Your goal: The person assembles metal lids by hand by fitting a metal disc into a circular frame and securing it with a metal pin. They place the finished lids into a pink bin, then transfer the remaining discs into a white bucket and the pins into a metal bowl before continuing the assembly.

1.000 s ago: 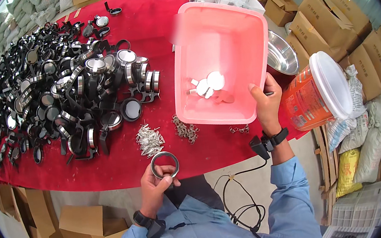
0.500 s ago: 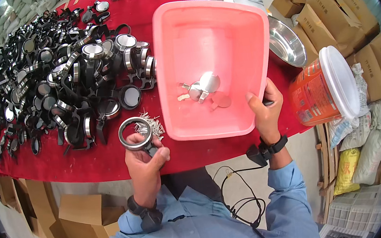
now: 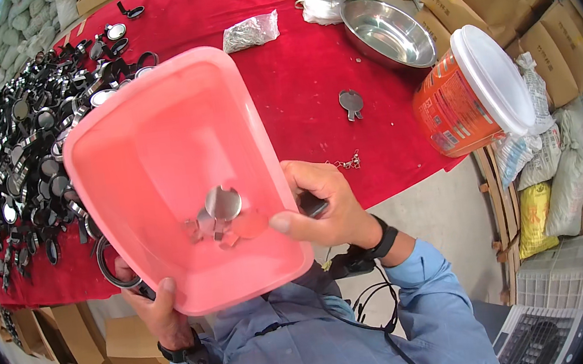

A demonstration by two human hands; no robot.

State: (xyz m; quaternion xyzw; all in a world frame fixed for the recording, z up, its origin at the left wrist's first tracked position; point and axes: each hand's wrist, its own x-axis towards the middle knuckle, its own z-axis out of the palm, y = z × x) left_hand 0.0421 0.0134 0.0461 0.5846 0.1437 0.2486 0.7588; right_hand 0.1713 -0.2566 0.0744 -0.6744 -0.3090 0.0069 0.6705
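Observation:
A pink plastic basin (image 3: 178, 148) hangs tilted in front of me, over the near table edge. Several flat round metal discs (image 3: 223, 203) with tabs lie inside it. My right hand (image 3: 330, 203) is closed on the basin's right side, thumb inside the rim; a small dark object (image 3: 312, 205) shows under its fingers, its kind unclear. My left hand (image 3: 154, 311) is closed round the handle of a black ring-shaped part (image 3: 109, 266), at the basin's lower left corner. The basin hides some of that hand's fingers and part of the ring. Whether the left thumb presses the basin I cannot tell.
Left on the red cloth (image 3: 319, 55) lies a heap of black-handled round metal parts (image 3: 26, 156). To the right are a single disc (image 3: 351, 103), small metal clips (image 3: 347, 162), a plastic bag (image 3: 250, 33), a steel bowl (image 3: 389, 32) and an orange bucket (image 3: 460, 99).
The basin has moved left and toward me, tilting, with my right hand on it. My left hand has shifted left and down with the ring. A bag, disc and clips are uncovered.

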